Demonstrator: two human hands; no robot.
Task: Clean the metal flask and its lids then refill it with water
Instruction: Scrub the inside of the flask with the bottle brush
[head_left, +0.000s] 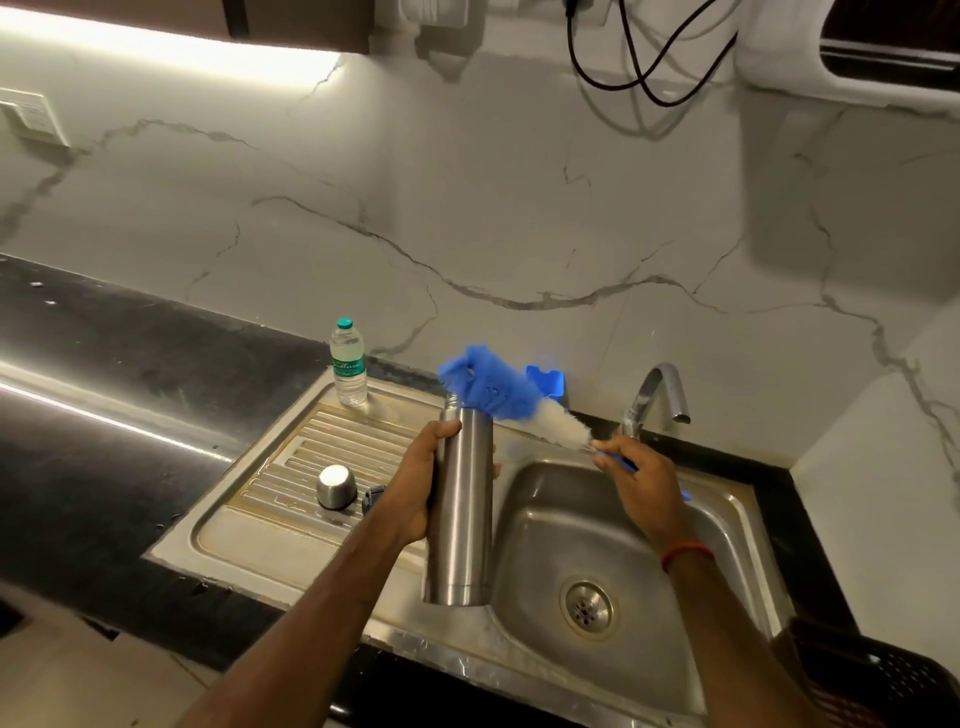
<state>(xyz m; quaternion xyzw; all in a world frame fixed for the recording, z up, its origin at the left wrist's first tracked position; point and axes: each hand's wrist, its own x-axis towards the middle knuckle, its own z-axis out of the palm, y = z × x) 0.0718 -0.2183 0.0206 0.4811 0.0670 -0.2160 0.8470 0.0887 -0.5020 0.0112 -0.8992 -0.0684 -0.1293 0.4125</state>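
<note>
My left hand (415, 483) grips the tall metal flask (460, 525) upright and open-topped over the left edge of the sink basin (550, 525). In my right hand (641, 483) is the blue handle of a bottle brush (506, 397). Its blue and white bristles lie tilted across and above the flask's mouth, outside the flask. A rounded metal lid (336, 486) stands on the ribbed drainboard (311, 457). Beside it a small dark lid (373, 497) is partly hidden behind my left wrist.
A plastic water bottle (348, 364) with a green cap stands at the drainboard's back corner. The tap (657, 397) curves over the basin's back, with a blue object (546, 379) beside it. The drain (586, 608) sits at the bottom. A dark perforated basket (883, 675) is lower right.
</note>
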